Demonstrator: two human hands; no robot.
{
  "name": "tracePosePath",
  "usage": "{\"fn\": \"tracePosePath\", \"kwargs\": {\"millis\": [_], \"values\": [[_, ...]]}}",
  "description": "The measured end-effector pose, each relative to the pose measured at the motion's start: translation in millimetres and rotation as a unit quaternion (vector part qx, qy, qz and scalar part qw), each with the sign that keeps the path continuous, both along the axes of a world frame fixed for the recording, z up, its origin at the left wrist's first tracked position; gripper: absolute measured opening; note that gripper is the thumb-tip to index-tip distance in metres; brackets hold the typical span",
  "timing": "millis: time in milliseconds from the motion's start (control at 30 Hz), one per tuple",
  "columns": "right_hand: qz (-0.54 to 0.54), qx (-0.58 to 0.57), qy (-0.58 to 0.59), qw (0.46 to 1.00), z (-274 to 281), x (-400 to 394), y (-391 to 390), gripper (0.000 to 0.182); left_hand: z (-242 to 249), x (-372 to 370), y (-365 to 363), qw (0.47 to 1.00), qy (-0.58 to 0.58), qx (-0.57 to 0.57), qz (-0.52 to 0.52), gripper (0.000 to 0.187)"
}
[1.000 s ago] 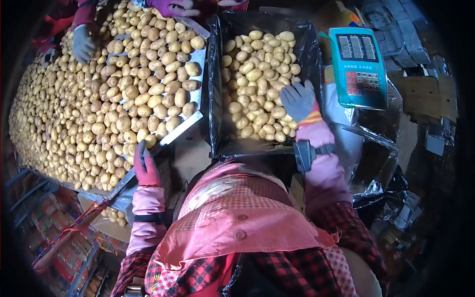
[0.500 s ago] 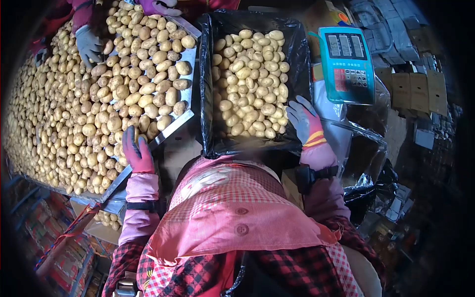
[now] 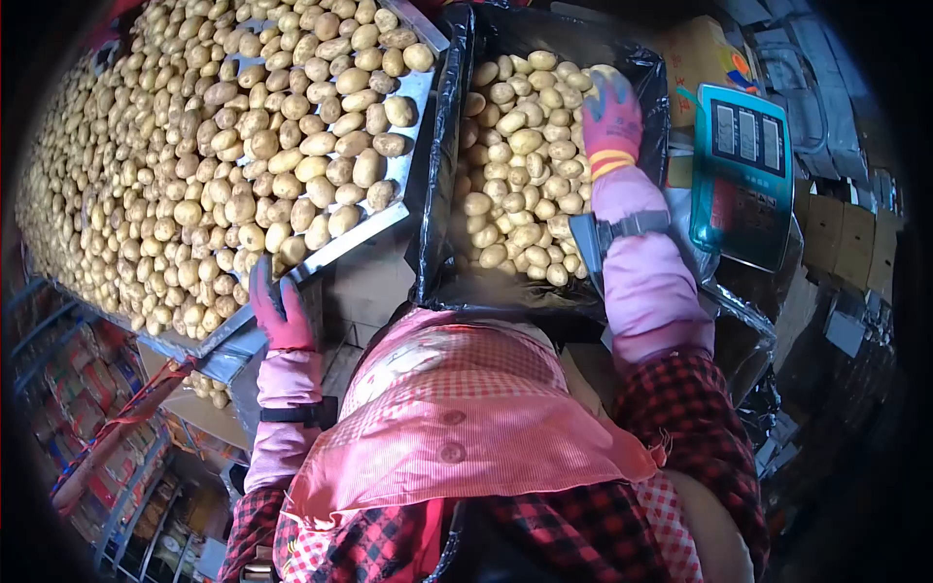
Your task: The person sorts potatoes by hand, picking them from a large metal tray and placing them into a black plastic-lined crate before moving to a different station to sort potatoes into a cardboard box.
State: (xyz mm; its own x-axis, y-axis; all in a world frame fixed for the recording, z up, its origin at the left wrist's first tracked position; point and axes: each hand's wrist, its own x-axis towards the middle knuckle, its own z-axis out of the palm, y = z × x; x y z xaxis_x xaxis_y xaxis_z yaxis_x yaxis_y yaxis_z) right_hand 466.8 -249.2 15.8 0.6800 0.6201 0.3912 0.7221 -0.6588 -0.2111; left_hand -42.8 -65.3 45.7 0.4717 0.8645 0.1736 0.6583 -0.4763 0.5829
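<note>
Inside the box lined with black plastic (image 3: 445, 194) lies a heap of pale potatoes (image 3: 525, 141). My right hand (image 3: 612, 126), in a pink and grey glove, reaches over the heap's far right side. Its fingers close round a potato (image 3: 606, 74) at the top right, though the glove covers part of the grip. My left hand (image 3: 279, 309), gloved likewise, is open with fingers apart at the near metal edge (image 3: 345, 243) of the sorting table. Its fingertips are beside the loose potatoes (image 3: 262, 146) there and hold none.
Right of the box stands a teal digital scale (image 3: 743, 175). Cardboard boxes (image 3: 841, 233) are stacked farther right. Clear plastic sheeting and black plastic lie below the scale. Under the table's left corner, more potatoes (image 3: 206, 389) sit in a carton.
My right hand has moved from the box's right rim to its far right, onto a potato. My left hand stays by the table edge. The view has shifted; the other person's gloved hands are gone from sight.
</note>
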Motion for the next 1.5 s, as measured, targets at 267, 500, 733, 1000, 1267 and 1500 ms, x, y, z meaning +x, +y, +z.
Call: {"fn": "tracePosePath", "kwargs": {"millis": [267, 500, 733, 1000, 1267, 1500], "values": [[0.067, -0.321, 0.259, 0.908, -11, -59, 18, 0.053, -13, -17, -19, 0.999, -0.008, -0.044, 0.027, 0.047], [-0.002, -0.384, 0.294, 0.875, -15, -55, 47, 0.070, -12, -13, -26, 0.998, -0.023, -0.061, 0.022, 0.047], [0.026, 0.465, 0.746, 0.475, 43, -78, -75, 0.047, -11, -13, -20, 0.995, -0.061, -0.069, 0.044, 0.046], [-0.137, 0.468, 0.714, 0.503, 60, -114, -114, 0.052, -17, 24, -4, 0.995, -0.078, -0.052, -0.040, 0.044], [0.079, 0.141, 0.539, 0.827, 46, -82, -71, 0.046, -17, 35, -5, 0.993, -0.062, -0.054, -0.084, 0.043], [0.156, -0.404, 0.207, 0.877, -16, -90, 1, 0.052, -4, 9, -16, 0.995, -0.059, -0.071, -0.042, 0.044]]}}
